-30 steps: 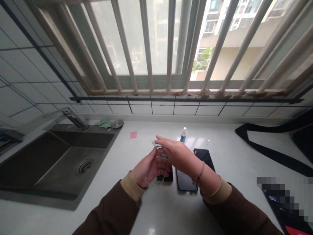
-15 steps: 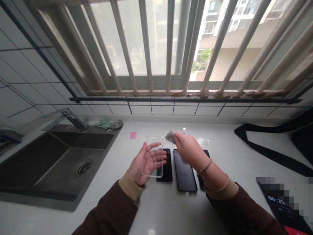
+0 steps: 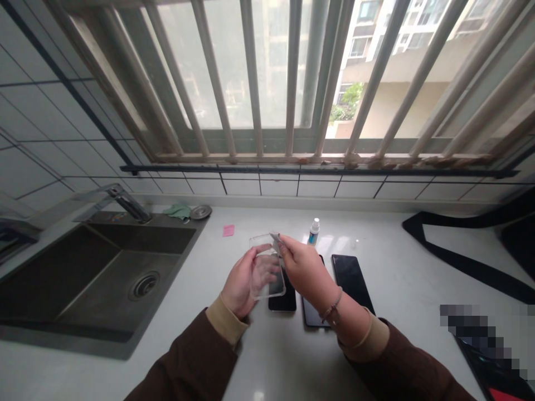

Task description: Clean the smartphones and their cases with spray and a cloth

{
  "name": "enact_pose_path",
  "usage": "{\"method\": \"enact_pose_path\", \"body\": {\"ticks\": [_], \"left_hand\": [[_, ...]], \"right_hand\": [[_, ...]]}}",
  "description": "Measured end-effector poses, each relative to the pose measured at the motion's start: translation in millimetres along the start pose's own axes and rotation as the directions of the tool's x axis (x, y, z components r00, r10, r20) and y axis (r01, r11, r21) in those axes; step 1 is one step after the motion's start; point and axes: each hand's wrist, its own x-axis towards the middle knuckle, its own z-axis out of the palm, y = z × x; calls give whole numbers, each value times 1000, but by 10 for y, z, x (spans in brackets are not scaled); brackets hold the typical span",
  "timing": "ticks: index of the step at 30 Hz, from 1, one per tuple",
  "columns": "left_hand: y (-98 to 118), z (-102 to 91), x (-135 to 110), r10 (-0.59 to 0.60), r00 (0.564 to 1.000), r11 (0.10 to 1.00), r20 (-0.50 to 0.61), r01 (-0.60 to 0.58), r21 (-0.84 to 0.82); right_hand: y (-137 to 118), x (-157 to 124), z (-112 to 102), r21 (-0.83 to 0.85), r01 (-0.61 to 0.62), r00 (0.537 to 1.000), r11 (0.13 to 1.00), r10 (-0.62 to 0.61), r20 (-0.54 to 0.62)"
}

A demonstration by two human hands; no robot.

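Note:
My left hand (image 3: 240, 284) holds a clear phone case (image 3: 267, 296) upright above the counter, its fingers showing through the transparent back. My right hand (image 3: 298, 262) pinches a small grey cloth (image 3: 275, 240) at the upper right edge of the case; whether the cloth presses on it I cannot make out. Below the case lies a black phone (image 3: 283, 303), partly covered by it. A larger dark phone (image 3: 312, 316) sits under my right forearm, mostly hidden. To its right rests another black phone (image 3: 353, 281).
A small white bottle (image 3: 314, 231) stands behind the phones. A pink sticky note (image 3: 228, 230) lies on the white counter (image 3: 184, 345). The sink (image 3: 104, 267) with its faucet (image 3: 129, 205) is at left. A black strap (image 3: 455, 264) and a partly pixelated dark device (image 3: 480, 362) are at right.
My right hand has moved left and slightly down, bringing the grey cloth to the case. The case has tilted a little in my left hand. The bottle and right-hand phone show more now.

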Motion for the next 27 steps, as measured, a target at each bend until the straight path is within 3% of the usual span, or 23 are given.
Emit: {"method": "enact_pose_path", "body": {"ticks": [4,9,13,17,21,25,27], "left_hand": [[5,-72,66,103,979,992,-175,-115,-58],[75,-113,103,207,904,969,-375,-242,-50],[151,-53,49,206,929,947,-309,-269,-177],[142,-14,8,213,932,929,-294,-286,-235],[72,-35,42,448,838,851,-312,-506,-138],[51,-62,59,648,703,743,-293,-668,39],[58,-73,49,701,659,705,-273,-698,124]], "right_hand": [[-57,-39,48,40,10,994,999,-14,106],[-49,-65,103,123,-36,979,992,10,203],[13,-66,166,381,-218,950,899,106,292],[13,-59,209,577,-429,888,695,207,412],[-43,-55,204,682,-549,835,483,293,465],[-109,-95,193,693,-610,792,384,297,533],[-141,-124,202,698,-632,775,337,269,572]]}}
